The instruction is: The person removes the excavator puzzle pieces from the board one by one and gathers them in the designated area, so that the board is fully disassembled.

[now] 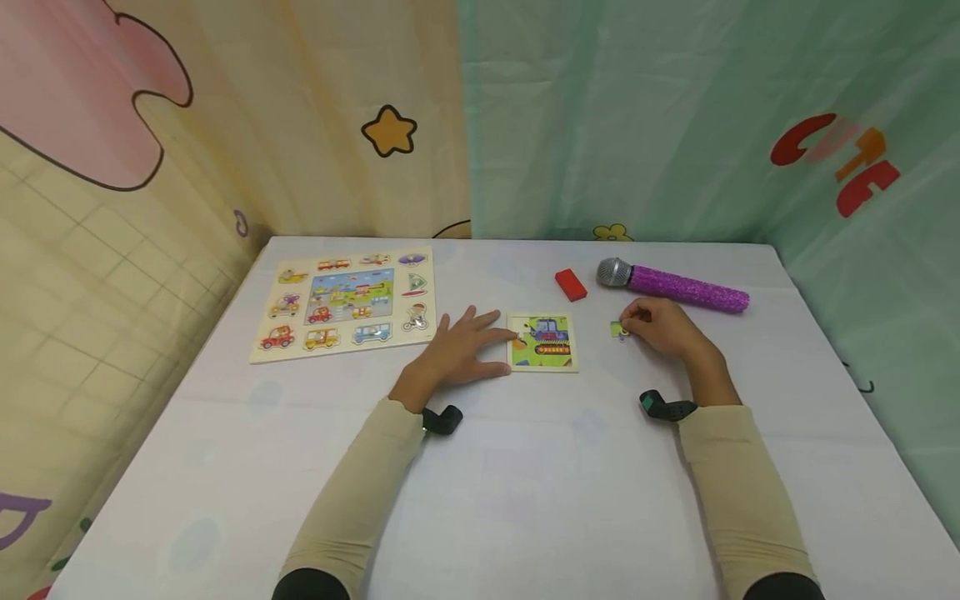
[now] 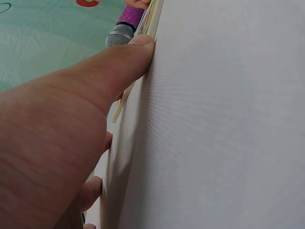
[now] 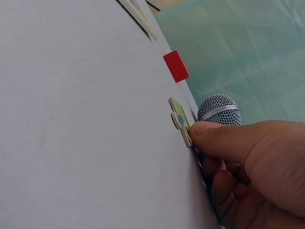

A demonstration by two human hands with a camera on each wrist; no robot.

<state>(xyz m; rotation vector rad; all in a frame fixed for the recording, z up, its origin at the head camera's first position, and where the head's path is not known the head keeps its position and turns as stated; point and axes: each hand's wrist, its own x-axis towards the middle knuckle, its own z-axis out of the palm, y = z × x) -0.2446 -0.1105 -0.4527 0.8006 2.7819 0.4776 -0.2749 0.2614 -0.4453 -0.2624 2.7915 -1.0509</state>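
left hand [image 2: 62,129] at board [image 2: 152,19], microphone [image 2: 122,32] beyond

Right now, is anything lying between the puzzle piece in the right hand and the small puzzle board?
Nothing visible is: only white tabletop separates the puzzle piece, pinched in the right hand, from the small puzzle board. The red block and the microphone lie farther back, and the left hand is at the board's opposite edge.

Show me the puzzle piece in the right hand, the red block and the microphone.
Puzzle piece [image 3: 180,117], right wrist view: printed face.
Red block [image 1: 571,284], head view: top face.
Microphone [image 1: 677,286], head view: purple handle.
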